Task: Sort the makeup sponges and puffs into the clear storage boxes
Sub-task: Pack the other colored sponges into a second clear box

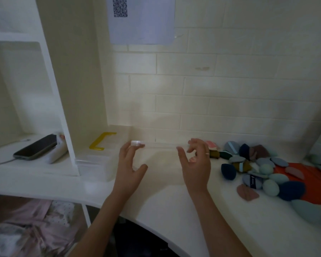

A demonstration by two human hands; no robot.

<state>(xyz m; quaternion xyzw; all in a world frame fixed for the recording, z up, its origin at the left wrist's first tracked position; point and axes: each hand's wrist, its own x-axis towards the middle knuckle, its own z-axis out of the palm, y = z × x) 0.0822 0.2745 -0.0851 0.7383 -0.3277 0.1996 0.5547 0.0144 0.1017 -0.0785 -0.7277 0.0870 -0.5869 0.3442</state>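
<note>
A clear storage box stands on the white counter between my hands and is hard to make out. Its thin lid edge runs level from hand to hand. My left hand has its fingertips on the white clasp at the edge's left end, thumb spread away. My right hand curls its fingers at the right end of that edge, a ring on one finger. A heap of makeup sponges and puffs in navy, pale blue, mint, pink and mustard lies to the right, partly on an orange cloth.
A second clear box with a yellow handle lies left of my hands against a white shelf upright. A phone on a cable rests in the shelf bay. A QR-code sheet hangs on the tiled wall. Clothes lie below the counter.
</note>
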